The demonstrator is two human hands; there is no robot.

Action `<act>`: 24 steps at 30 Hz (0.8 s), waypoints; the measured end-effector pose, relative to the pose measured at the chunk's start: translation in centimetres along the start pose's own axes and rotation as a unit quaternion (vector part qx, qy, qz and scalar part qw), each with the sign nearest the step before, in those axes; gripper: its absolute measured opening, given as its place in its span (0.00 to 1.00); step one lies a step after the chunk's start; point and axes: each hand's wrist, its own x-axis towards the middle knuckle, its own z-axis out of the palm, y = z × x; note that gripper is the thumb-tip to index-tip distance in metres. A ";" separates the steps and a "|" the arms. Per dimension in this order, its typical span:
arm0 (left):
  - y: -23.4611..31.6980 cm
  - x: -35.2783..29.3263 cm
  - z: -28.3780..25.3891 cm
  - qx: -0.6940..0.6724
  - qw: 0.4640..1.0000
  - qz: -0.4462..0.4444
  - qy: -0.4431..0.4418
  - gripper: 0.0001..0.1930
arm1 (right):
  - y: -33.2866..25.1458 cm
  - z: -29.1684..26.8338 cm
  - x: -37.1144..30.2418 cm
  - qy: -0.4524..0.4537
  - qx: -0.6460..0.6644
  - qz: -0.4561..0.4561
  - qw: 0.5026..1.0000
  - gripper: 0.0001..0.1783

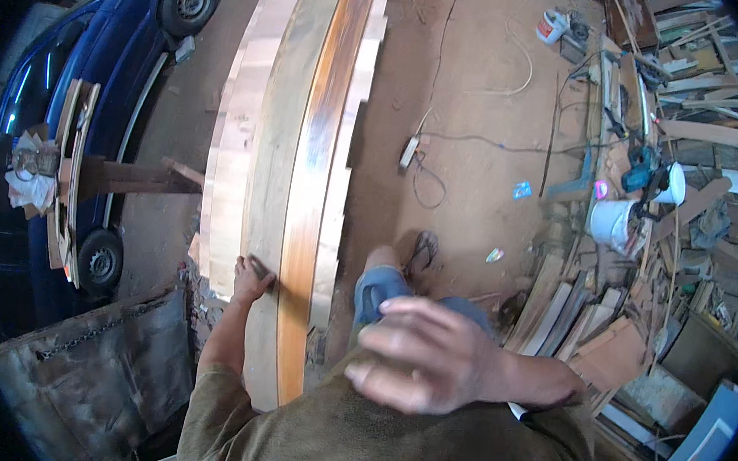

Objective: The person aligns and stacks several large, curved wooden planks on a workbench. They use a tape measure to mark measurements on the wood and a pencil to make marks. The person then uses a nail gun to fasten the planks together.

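A long plank (275,162) of pale greyish wood runs away from me, beside a glossy orange-brown strip (301,251). Resting on the plank near its close end, my left hand (249,283) has its fingers around a small dark block (259,267), whose kind I cannot make out. My right hand (424,356) is raised in front of my body, above my lap and clear of the wood. Motion blurs it, but its fingers look loosely curled and apart, with nothing visible between them.
Stepped light boards (231,159) flank the plank. A blue car (113,63) stands at the left. On the dirt floor lie a power strip (409,152) with cords and a sandal (424,250). White buckets (612,222) and heaps of scrap wood (701,83) fill the right.
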 end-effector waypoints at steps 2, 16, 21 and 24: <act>2.8 1.9 -1.8 -0.026 0.999 -0.004 0.029 0.48 | 4.3 -2.4 -0.1 0.091 -0.034 0.052 0.994 0.33; 37.3 37.3 -25.7 -0.232 0.899 0.135 0.346 0.35 | 43.4 -18.2 7.6 0.052 -0.051 0.473 0.878 0.23; 47.2 54.5 -36.8 -0.191 0.894 0.146 0.379 0.37 | 62.4 -23.2 14.6 -0.013 -0.053 0.515 0.856 0.21; 51.3 62.8 -43.5 -0.153 0.908 0.153 0.358 0.39 | 70.7 -25.5 18.8 -0.011 -0.059 0.516 0.855 0.19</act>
